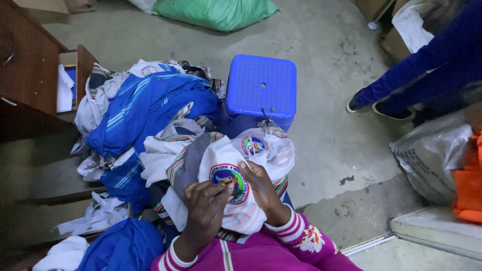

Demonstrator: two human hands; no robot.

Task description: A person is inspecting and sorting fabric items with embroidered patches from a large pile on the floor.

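While I look down from the head view, my left hand (206,211) and right hand (263,193) meet on a white garment (236,208) bunched in my lap, just this side of the blue plastic stool (261,88). The fingers of both hands are narrowed onto its round embroidered badge (228,176): the left pinch at the badge's lower edge, the right press the cloth beside it and hold it taut. Whether something thin sits between my left fingertips I cannot tell.

I judge the cloth light, soft and floppy; it folds wherever it is not held. The badge is the stiffer part, so the best hold is on the fabric close around its rim, with the loose remainder resting on my knees. A second badge (253,144) shows on another fold further from me.

To my left lies a heap of blue striped garments (145,108) and more white ones, reaching to a wooden cabinet (30,65). On the concrete floor (331,55) beyond are a green sack (216,12) and, to the right, another person's leg in blue (416,75).
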